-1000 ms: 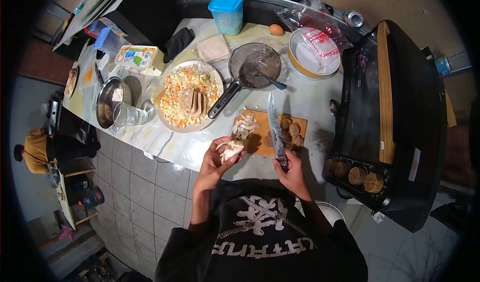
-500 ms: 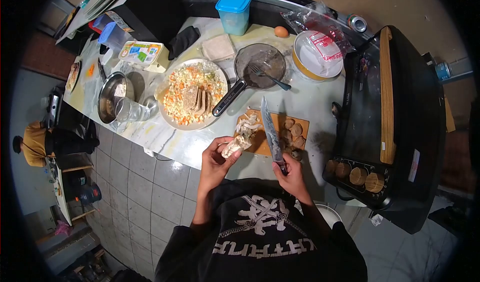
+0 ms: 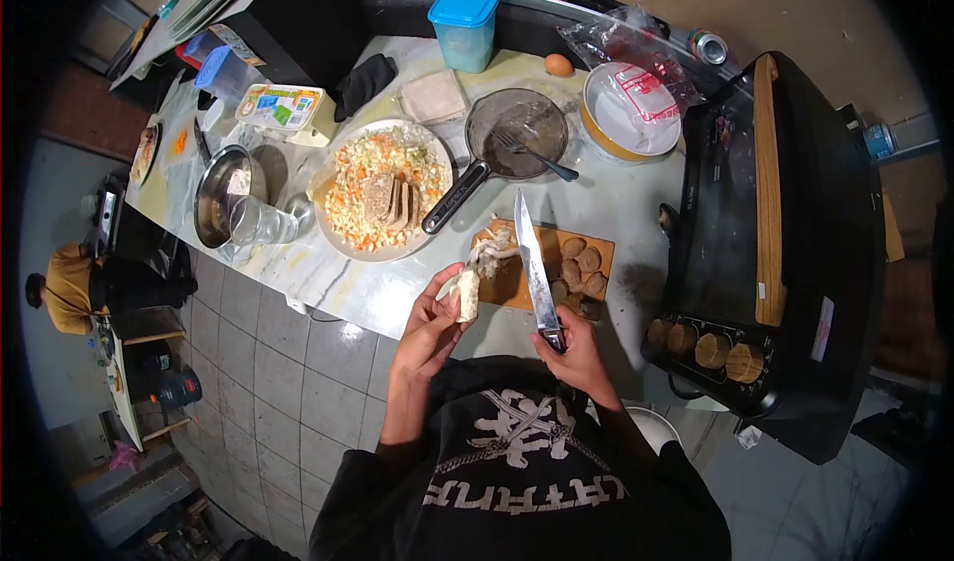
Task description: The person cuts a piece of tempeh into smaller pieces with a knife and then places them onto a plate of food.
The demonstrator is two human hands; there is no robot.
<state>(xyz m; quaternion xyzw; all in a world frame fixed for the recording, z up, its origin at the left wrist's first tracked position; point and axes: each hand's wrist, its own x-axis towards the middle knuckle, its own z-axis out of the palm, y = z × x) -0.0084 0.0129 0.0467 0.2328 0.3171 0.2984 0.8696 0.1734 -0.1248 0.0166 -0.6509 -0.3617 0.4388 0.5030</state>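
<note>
The left hand [image 3: 427,334] pinched a pale, irregular food piece [image 3: 468,296], while the right hand [image 3: 574,350] closed around a long steel knife's [image 3: 534,263] dark handle [image 3: 554,341], presumably for safe control.

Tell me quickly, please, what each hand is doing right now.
Left hand: closed, holding a pale piece of food.
Right hand: closed, holding a knife.

Marbled counter [image 3: 618,191] (pale), cutting board [image 3: 507,285], pan [image 3: 494,124], loaded plate [image 3: 372,254], egg [image 3: 558,64]

Fisheye bend, black corners, glare on tiles [image 3: 288,382]
</note>
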